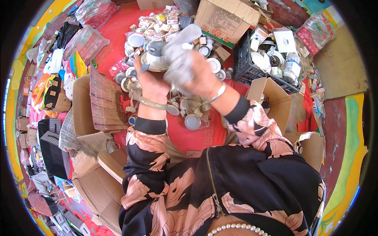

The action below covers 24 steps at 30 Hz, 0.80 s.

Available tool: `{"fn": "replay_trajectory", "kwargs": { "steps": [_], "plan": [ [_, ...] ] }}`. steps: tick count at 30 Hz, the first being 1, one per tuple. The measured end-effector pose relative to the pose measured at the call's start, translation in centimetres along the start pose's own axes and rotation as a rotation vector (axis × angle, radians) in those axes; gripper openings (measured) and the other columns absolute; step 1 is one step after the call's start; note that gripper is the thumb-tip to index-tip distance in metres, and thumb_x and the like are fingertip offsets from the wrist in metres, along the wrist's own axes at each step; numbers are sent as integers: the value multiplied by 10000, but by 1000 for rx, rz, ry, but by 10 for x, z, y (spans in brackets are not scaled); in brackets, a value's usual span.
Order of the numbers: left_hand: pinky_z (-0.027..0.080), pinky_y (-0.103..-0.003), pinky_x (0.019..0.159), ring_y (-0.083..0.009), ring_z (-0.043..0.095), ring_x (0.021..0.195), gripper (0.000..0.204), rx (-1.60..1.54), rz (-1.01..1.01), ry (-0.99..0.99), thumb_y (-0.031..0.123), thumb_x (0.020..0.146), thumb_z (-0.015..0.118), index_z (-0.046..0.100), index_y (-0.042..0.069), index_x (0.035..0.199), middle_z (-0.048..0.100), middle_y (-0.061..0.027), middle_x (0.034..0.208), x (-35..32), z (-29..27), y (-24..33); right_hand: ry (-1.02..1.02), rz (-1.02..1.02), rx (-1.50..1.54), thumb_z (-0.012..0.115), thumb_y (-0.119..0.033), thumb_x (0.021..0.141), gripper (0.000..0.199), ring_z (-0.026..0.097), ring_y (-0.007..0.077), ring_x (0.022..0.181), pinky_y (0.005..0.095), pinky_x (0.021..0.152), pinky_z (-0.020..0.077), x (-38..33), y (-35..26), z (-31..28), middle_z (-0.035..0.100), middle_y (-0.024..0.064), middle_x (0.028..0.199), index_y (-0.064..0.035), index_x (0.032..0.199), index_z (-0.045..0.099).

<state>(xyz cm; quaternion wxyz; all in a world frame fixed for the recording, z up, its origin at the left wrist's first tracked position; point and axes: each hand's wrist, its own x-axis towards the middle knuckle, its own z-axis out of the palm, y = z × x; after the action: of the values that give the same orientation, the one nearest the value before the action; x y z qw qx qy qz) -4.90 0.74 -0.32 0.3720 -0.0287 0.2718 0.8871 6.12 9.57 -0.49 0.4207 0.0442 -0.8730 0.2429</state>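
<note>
My left hand [151,82] grips a round recessed light fitting [154,56] with a pale rim and a grey domed back, raised over the pile. My right hand [202,76] holds a crumpled clear plastic bag [180,55] right against the fitting; the bag is blurred. A pale bangle circles my left wrist and a thin silver one my right. Below both hands a heap of similar round fittings [191,114] lies on the red mat [197,137].
Small printed boxes [159,24] lie behind the heap. A large cardboard carton [226,17] and a black crate [252,65] full of fittings stand at the back right. Open cardboard boxes [92,104] flank both sides, with plastic bags [84,41] at the left.
</note>
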Motion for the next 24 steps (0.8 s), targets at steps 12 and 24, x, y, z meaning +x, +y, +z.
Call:
{"fn": "replay_trajectory", "kwargs": {
  "steps": [12, 24],
  "plan": [
    [428, -385, 864, -247, 578, 928, 479, 67, 128, -301, 401, 914, 291, 578, 39, 1039, 614, -103, 1014, -1, -13, 11, -145, -36, 212, 646, -113, 666, 528, 494, 353, 1089, 434, 945, 371, 1, -6, 18, 535, 133, 1173, -82, 1182, 538],
    [395, -416, 945, -267, 538, 1062, 525, -86, -35, -283, 460, 888, 338, 537, 64, 1169, 583, -86, 1147, -8, -3, 18, -224, -77, -133, 623, -90, 697, 530, 612, 275, 908, 324, 748, 517, -17, 17, -3, 572, 123, 1122, -53, 1209, 495]
  ]
}}
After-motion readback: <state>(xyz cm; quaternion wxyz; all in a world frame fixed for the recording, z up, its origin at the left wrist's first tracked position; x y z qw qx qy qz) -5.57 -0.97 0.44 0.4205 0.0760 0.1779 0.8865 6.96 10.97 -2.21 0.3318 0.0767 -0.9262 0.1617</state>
